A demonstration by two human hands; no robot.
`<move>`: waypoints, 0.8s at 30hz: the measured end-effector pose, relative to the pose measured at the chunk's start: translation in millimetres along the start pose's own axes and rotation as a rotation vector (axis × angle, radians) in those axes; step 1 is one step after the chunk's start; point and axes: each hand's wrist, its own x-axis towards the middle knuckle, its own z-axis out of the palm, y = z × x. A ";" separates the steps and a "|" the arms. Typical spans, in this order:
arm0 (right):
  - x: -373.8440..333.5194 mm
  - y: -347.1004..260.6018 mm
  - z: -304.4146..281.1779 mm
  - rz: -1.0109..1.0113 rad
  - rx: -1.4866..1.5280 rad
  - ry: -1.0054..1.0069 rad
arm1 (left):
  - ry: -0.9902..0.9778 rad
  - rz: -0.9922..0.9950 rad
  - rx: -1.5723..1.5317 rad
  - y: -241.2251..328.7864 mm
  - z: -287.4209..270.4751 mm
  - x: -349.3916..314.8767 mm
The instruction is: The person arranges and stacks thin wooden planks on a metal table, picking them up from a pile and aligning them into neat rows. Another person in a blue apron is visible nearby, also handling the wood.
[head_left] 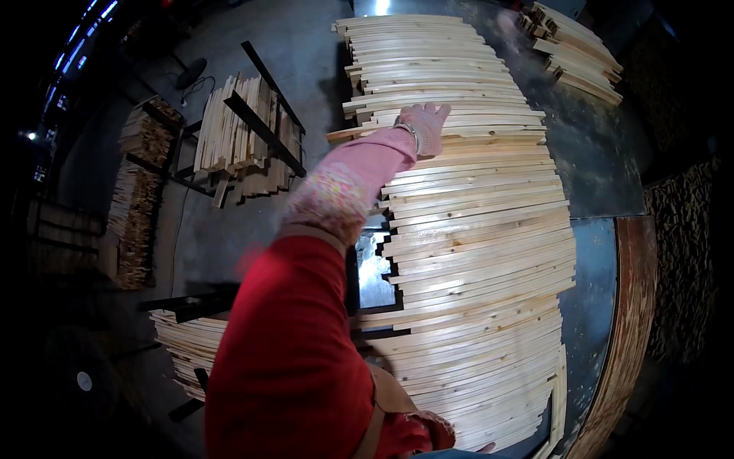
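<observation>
A broad layer of pale wooden strips (474, 229) lies side by side, running away from me. Stretched out over it, my left hand (425, 128) wears a light pink glove and a band at the wrist. Its palm side is down on the strips in the far part, with the fingers extended and nothing gripped in them. A red sleeve and a patterned pink cuff cover that arm. Of my right hand (487, 447) only a bit of the fingers shows at the bottom edge, by the nearest strips; the rest is hidden.
Bundled strips (579, 50) lie at the far right on the dark tabletop (600, 183). A brown wooden edge (631, 298) runs along the right. Strips sit on a black metal rack (264, 126) to the left, beside a tall wood stack (138, 206). More strips (187, 348) are at lower left.
</observation>
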 end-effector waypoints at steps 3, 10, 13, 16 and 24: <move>-7.2 -5.9 15.2 -0.035 0.019 -0.026 | 0.043 0.018 -0.062 7.2 -1.3 -11.4; -13.4 -14.6 51.3 -0.087 -0.035 -0.137 | 0.283 -0.235 -0.297 -102.3 -32.2 -175.7; -20.4 -34.0 72.4 -0.109 -0.099 -0.170 | 0.472 -0.470 -0.372 -214.8 -43.0 -237.3; -36.8 -52.5 100.2 -0.126 -0.181 -0.167 | 0.532 -0.777 -0.508 -349.6 -39.2 -257.5; -91.3 -84.9 176.1 -0.049 -0.471 -0.055 | 0.376 -1.391 -0.536 -610.9 100.5 -185.0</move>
